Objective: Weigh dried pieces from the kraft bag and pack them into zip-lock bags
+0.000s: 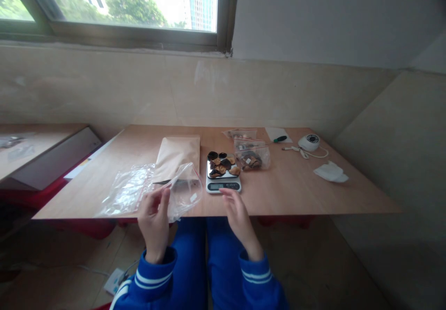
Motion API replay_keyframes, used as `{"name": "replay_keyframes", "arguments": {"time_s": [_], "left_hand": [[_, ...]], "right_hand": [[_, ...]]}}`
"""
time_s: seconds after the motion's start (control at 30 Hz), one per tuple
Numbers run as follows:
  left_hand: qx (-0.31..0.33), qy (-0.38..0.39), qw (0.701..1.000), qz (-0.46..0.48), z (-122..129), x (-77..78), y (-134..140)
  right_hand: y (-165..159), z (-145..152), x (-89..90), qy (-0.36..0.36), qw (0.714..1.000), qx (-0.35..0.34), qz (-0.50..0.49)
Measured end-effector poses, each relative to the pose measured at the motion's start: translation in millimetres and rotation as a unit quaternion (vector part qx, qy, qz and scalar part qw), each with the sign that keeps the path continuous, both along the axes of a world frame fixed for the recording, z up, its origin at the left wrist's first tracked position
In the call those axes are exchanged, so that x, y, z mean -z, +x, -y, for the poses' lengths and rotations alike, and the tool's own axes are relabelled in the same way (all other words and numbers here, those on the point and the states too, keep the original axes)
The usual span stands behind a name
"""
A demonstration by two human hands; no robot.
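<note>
My left hand (155, 217) pinches the edge of a clear plastic zip bag (190, 196), which hangs over the table's front edge with a small white label on it. In front of the kitchen scale (209, 190) is my right hand (239, 212), fingers stretched out and holding nothing, the fingertips close to its display. Dried brown and black slices (221, 164), perhaps mushrooms, lie on the scale's plate. Behind the held bag are a brown paper pouch (179, 150), more clear plastic bags (127, 191) and a dark, pointed blade-like thing (162, 182), partly covered.
Several filled zip bags (254, 160) lie right of the scale. Farther right are a green-handled screwdriver (280, 139) by white paper, a white dome camera (308, 143) with its cable, and a crumpled white sheet (331, 172). A second table (45, 136) stands at left.
</note>
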State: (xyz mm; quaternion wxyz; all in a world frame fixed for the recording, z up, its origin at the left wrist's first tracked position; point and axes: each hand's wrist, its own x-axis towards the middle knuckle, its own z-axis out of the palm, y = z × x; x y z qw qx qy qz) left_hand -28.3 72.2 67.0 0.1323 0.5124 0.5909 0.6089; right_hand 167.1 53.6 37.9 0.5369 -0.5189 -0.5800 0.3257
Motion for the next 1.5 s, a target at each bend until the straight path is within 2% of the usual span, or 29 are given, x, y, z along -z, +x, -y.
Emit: {"name": "replay_keyframes", "arguments": {"time_s": [0.13, 0.23, 0.37, 0.53, 0.7, 0.87, 1.07, 1.37, 1.5], "left_hand": [[-0.028, 0.012, 0.999, -0.030, -3, 1.6, -2], [-0.039, 0.036, 0.996, -0.072, -6, -2.2, -2], [0.003, 0.052, 0.993, -0.108, -14, -5.3, 1], [0.069, 0.013, 0.997, -0.038, -38, 3.3, 13], [0.083, -0.040, 0.995, 0.025, -56, 9.0, 28], [0.062, -0.081, 0.991, 0.091, -54, 8.2, 42], [0.060, -0.099, 0.982, 0.151, -47, 7.7, 54], [0.057, -0.134, 0.972, 0.182, -40, 2.9, 57], [0.057, -0.133, 0.973, 0.179, -38, 1.7, 62]], "right_hand": [[32, -24, 8.2, 0.063, 0.992, 0.069, 0.088], [46, -49, 5.1, 0.091, 0.981, 0.070, 0.158], [47, -80, -3.1, 0.096, 0.965, 0.050, 0.238], [29, -109, 0.8, 0.067, 0.940, -0.018, 0.334], [20, -122, 11.7, 0.046, 0.921, -0.051, 0.383], [23, -127, 23.8, 0.059, 0.925, -0.061, 0.369], [23, -131, 31.9, 0.058, 0.952, -0.057, 0.296], [15, -130, 23.7, 0.091, 0.983, -0.017, 0.158], [11, -129, 12.6, 0.100, 0.994, 0.010, 0.049]]}}
